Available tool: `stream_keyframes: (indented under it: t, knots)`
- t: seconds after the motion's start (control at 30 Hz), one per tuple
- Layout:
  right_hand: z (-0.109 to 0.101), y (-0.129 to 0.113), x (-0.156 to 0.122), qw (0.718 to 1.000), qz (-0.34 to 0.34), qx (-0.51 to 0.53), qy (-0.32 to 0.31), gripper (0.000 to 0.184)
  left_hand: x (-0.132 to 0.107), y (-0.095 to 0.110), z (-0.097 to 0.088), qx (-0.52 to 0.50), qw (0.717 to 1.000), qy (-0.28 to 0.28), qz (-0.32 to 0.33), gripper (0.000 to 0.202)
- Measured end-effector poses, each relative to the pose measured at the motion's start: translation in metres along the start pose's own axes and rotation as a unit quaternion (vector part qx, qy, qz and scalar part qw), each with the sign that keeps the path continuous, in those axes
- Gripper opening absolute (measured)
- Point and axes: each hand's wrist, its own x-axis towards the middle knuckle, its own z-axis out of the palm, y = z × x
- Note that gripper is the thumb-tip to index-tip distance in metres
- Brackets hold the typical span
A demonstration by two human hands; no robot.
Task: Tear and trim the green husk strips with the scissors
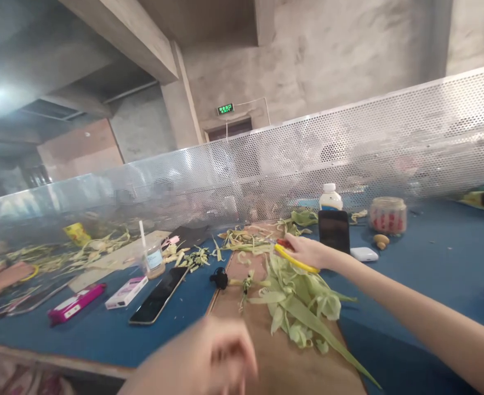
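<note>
My right hand (309,251) grips scissors (294,260) with yellow and red handles, their blades pointing left over dried leaf strips (245,240). Just below lies a heap of pale green husk-like leaves (293,312) on a brown board (266,362). Low in the middle, my left hand (200,354) is smeared by motion over the board's near left part. Its fingers look bent, but I cannot tell whether they hold anything. Between the hands, a small tied leaf piece (248,282) and a black object (220,278) lie at the board's left side.
Left on the blue table (114,329) are a phone (159,296), a white-pink box (126,292), a magenta packet (77,303) and a cup with straw (154,260). Behind my right hand stand a dark phone (334,231), bottle (330,197) and jar (387,215). A co-worker's hand (9,274) shows far left.
</note>
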Motion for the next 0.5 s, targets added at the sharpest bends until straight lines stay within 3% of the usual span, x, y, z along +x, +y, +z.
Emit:
stream_keyframes:
  t: [0.13,0.27,0.4,0.5]
  knots:
    - [0.0,0.006,-0.002,0.991,0.118,-0.027,0.051,0.048,0.083,0.017,-0.031,0.075,0.997,0.02,-0.008,0.029]
    - [0.012,0.009,-0.008,0.984,0.16,-0.08,0.026,0.041,0.148,0.006,-0.033,0.103,0.995,0.003,-0.017,0.028]
    - [0.023,0.013,-0.011,0.983,0.15,-0.103,-0.001,0.036,0.179,-0.017,-0.018,0.163,0.983,-0.067,-0.053,0.037]
    - [0.031,0.02,-0.01,0.986,0.137,-0.096,-0.024,0.04,0.186,-0.028,-0.007,0.191,0.981,-0.031,-0.02,0.038]
